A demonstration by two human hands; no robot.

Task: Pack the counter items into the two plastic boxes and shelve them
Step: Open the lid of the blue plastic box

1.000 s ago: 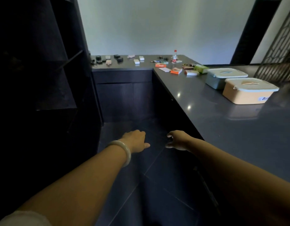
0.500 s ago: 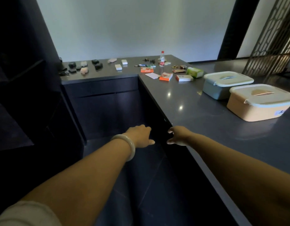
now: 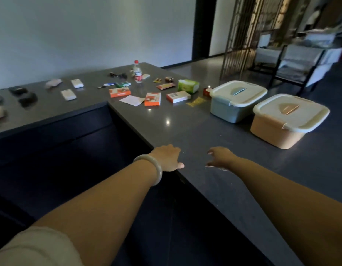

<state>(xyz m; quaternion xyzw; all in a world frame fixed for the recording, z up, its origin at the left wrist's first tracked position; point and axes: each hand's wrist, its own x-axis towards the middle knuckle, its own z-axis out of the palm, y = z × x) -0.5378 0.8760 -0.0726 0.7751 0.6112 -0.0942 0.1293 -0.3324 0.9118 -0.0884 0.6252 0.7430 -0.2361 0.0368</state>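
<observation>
Grey counter point(image 3: 185, 131), lidded boxes point(image 3: 237, 101), no legible writing

Grey-blue box point(image 3: 228, 110), peach box point(image 3: 275, 131)

Both arms outstretched, left grip point(image 3: 167, 157) and right grip point(image 3: 221, 159) empty

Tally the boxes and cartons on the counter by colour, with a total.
Orange-and-white cartons: 3
Green tissue box: 1
Small green carton: 1
Blue-grey plastic box, lid on: 1
Peach plastic box, lid on: 1
Total: 7
</observation>
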